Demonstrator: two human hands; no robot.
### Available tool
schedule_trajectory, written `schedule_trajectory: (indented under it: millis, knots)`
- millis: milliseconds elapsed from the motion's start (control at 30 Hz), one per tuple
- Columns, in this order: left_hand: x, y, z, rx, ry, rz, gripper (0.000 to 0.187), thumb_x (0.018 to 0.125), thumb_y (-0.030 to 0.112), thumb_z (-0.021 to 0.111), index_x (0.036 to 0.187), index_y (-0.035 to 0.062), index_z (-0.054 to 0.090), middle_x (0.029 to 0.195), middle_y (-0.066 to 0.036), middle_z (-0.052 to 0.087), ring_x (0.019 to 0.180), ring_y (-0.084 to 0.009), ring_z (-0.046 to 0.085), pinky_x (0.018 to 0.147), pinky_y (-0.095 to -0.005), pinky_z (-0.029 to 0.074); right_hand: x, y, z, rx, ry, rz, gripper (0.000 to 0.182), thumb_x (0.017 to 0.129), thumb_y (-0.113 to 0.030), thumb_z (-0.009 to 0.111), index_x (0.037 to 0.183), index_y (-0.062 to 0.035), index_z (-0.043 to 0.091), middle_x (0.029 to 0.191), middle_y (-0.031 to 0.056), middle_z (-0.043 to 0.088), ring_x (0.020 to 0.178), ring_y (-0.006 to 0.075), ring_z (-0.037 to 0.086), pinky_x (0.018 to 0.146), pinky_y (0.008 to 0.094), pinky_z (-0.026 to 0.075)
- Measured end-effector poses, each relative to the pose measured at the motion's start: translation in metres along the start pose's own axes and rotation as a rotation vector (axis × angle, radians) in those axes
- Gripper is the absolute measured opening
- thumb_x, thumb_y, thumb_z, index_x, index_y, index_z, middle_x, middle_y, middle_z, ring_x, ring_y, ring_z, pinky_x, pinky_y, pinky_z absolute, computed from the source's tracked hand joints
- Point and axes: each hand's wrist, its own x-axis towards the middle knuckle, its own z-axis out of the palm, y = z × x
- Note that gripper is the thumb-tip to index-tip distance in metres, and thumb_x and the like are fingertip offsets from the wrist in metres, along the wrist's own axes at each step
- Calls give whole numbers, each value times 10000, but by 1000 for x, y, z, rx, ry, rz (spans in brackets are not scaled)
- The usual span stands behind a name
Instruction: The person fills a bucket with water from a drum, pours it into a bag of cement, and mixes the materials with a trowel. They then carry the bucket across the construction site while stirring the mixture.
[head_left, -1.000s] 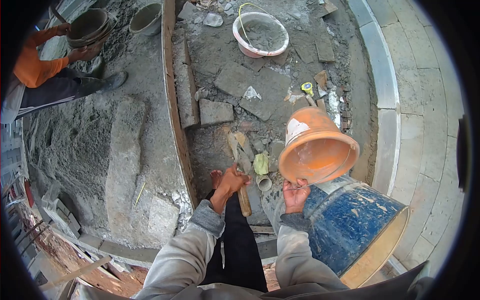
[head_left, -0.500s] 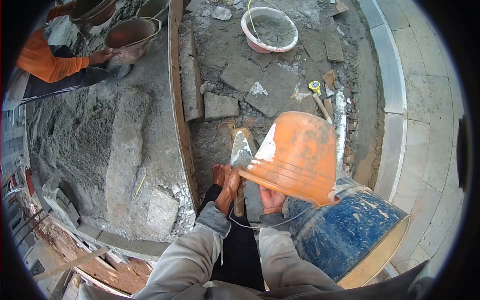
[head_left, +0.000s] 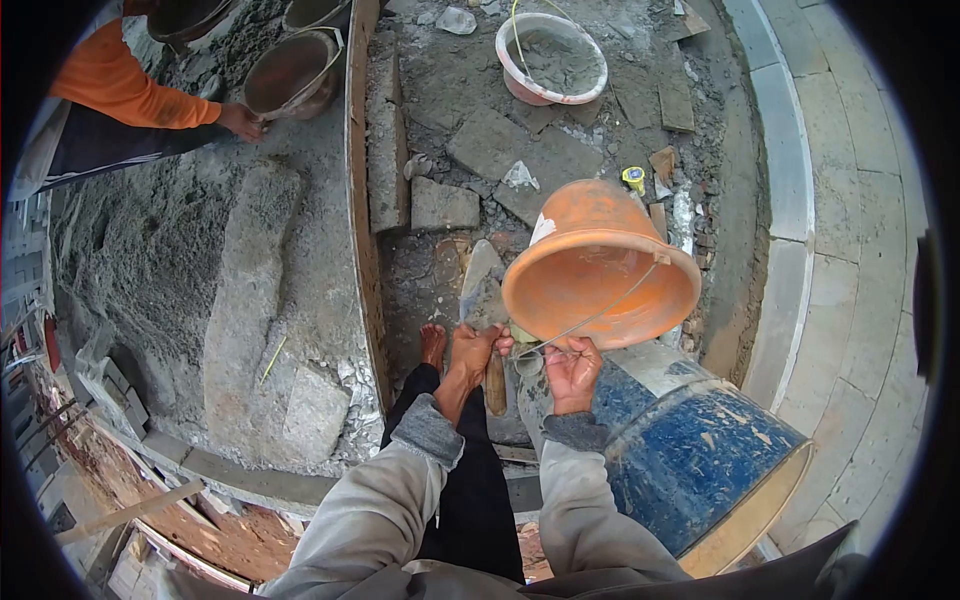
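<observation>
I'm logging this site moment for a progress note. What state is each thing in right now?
Orange plastic bucket: tipped on its side, mouth facing the camera, looks empty.
Right hand: shut on the bucket's wire handle.
Left hand: shut on the wooden-handled trowel.
Blue metal drum: lying tilted, open end to the lower right.
White and pink basin: upright, holds grey mortar.

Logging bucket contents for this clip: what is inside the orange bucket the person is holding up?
The orange bucket is tipped with its mouth toward the camera. Its inner wall looks bare, with a pale dusty film and a thin wire handle crossing the mouth, held by the right hand. The deepest part is shadowed.
</observation>
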Motion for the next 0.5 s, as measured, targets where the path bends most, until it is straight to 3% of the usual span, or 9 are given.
schedule_trajectory:
  millis: [100, 200, 300, 367, 400, 433, 500]
  knots:
    - [-18, 21, 16, 8, 142, -65, 195, 874, 59, 664, 730, -56, 599, 705, -177, 666, 552, -191, 652, 467, -280, 529, 8, 3, -9, 82, -189, -21, 392, 726, 23, 548, 1115, -8, 596, 1127, 117, 641, 1077, 280, 600, 980, 452, 470]
    - [-6, 2, 6, 24, 122, -40, 223, 874, 71, 670, 695, -31, 586, 676, -185, 662, 517, -192, 639, 450, -298, 522, 6, 15, 7, 169, -141, -38, 399, 723, 57, 567, 1115, -5, 597, 1116, 119, 650, 1049, 253, 614, 982, 436, 471]
    - [12, -15, -11, -57, 75, -136, 142, 878, 69, 664, 808, -46, 619, 787, -152, 690, 620, -202, 669, 532, -324, 552, 11, 32, -2, 111, -229, -60, 456, 745, 3, 620, 1198, -22, 579, 1197, 118, 629, 1147, 283, 572, 1028, 474, 439]
    - [32, -37, -19, -120, 6, 25, 125, 886, 59, 647, 952, -41, 614, 927, -132, 687, 735, -211, 678, 605, -332, 562, 7, 46, -8, 241, -220, 7, 484, 748, -44, 659, 1224, -44, 570, 1224, 98, 619, 1184, 291, 545, 1043, 493, 423]
    - [37, -44, -21, -150, -29, 104, 166, 890, 55, 638, 1025, -39, 612, 997, -121, 686, 793, -216, 683, 642, -337, 567, 10, 52, -22, 265, -228, 34, 503, 745, -97, 690, 1231, -62, 566, 1226, 78, 618, 1199, 297, 530, 1035, 498, 426]
    - [26, -28, -10, -246, -76, 58, 234, 897, 51, 627, 1114, -21, 577, 1068, -106, 659, 855, -223, 673, 697, -342, 569, 9, 57, -26, 290, -236, 61, 526, 741, -150, 721, 1238, -80, 562, 1229, 57, 617, 1213, 302, 515, 1028, 503, 428]
    - [21, -16, 3, -322, -131, -12, 325, 904, 43, 616, 1214, -4, 530, 1136, -91, 630, 913, -231, 665, 753, -350, 574, 2, 54, -21, 227, -268, -11, 465, 744, -126, 692, 1191, -68, 578, 1192, 71, 628, 1174, 303, 540, 1004, 498, 442]
